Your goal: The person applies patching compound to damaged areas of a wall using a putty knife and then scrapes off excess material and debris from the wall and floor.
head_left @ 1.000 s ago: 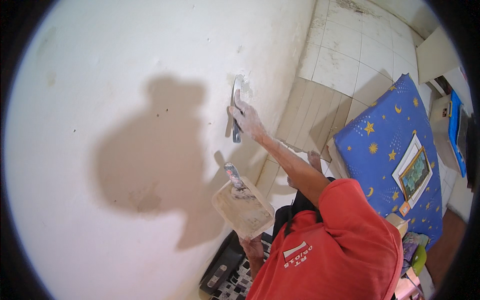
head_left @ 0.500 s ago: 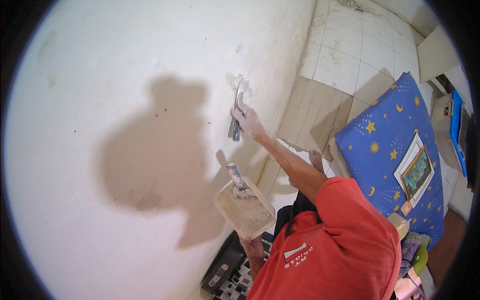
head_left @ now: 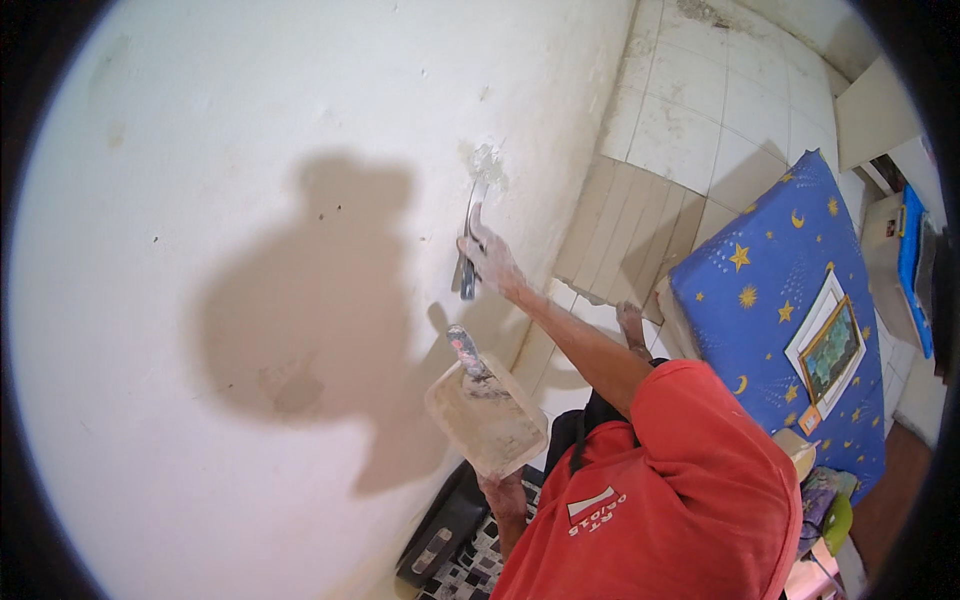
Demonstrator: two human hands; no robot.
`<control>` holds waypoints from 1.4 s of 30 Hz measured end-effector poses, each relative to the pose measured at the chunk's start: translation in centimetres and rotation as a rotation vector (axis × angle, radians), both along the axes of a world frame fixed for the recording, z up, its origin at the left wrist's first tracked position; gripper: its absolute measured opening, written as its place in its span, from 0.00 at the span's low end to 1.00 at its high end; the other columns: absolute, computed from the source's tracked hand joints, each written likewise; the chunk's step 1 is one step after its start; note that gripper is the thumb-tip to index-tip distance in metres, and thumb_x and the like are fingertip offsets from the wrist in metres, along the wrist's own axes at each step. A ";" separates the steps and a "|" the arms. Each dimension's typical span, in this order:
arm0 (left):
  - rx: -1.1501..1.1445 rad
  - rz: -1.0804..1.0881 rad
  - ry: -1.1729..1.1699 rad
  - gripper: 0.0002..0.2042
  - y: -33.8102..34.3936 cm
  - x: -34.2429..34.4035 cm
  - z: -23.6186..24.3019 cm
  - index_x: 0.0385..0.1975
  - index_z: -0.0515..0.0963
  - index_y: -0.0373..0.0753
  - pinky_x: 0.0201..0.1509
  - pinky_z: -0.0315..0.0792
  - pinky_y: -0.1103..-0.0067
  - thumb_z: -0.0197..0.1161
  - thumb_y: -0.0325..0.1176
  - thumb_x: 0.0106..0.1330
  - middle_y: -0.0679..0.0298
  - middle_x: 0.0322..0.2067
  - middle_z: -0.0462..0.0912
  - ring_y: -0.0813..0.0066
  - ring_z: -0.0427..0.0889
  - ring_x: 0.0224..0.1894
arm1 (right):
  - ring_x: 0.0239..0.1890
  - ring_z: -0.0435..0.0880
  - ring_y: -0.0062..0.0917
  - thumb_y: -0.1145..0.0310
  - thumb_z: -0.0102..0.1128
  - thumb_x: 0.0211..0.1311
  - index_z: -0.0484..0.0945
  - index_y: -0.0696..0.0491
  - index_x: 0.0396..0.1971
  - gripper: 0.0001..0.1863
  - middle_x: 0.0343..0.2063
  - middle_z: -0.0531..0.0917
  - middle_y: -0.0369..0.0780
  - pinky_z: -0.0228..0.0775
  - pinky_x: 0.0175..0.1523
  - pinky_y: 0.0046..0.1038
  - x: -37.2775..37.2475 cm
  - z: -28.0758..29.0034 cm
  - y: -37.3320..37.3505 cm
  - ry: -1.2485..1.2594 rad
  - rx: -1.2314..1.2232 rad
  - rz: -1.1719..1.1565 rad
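One fisheye view, the left of a pair worn on the person's head, looks steeply down and across to the pale wall (head_left: 130,330) at left. The red shirt (head_left: 650,490) sits closest, the right hand (head_left: 493,262) and left hand (head_left: 507,494) farther out, tiled floor (head_left: 680,125) beyond; the dark, curved rim makes edge distances hard to judge.

White lettering (head_left: 600,516) on red shirt (head_left: 700,480)

We could reach along the wall (head_left: 230,110) at upper left; the tray (head_left: 490,430) blocks lower centre, the blue mattress (head_left: 740,325) the right.
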State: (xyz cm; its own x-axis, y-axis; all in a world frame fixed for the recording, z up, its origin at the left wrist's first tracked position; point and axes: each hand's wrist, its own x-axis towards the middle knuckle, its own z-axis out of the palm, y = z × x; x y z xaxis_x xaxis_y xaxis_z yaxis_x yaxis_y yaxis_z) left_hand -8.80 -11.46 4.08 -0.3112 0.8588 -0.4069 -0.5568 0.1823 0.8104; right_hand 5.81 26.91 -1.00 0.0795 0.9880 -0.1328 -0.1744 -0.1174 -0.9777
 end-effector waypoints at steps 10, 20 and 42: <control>-0.049 0.003 -0.017 0.39 0.9 -0.3 0.9 0.69 0.54 0.35 0.60 0.76 0.58 0.64 0.36 0.58 0.50 0.63 0.67 0.53 0.73 0.62 | 0.25 0.75 0.25 0.63 0.50 0.69 0.47 0.52 0.73 0.37 0.27 0.76 0.43 0.71 0.33 0.29 4.8 1.3 0.7 0.163 -0.076 0.043; 0.017 0.042 -0.067 0.38 0.4 -0.5 -0.5 0.69 0.53 0.35 0.58 0.78 0.61 0.62 0.34 0.58 0.50 0.63 0.67 0.54 0.73 0.62 | 0.28 0.71 0.12 0.65 0.51 0.71 0.47 0.46 0.75 0.36 0.29 0.75 0.32 0.70 0.34 0.18 5.1 2.6 -1.3 0.245 -0.109 0.037; 0.060 0.012 -0.046 0.36 1.6 -0.2 0.8 0.67 0.54 0.33 0.60 0.77 0.58 0.59 0.34 0.58 0.49 0.61 0.68 0.53 0.74 0.61 | 0.22 0.74 0.17 0.66 0.50 0.70 0.47 0.51 0.74 0.36 0.25 0.77 0.35 0.69 0.25 0.21 2.0 0.6 -1.3 -0.149 0.207 0.103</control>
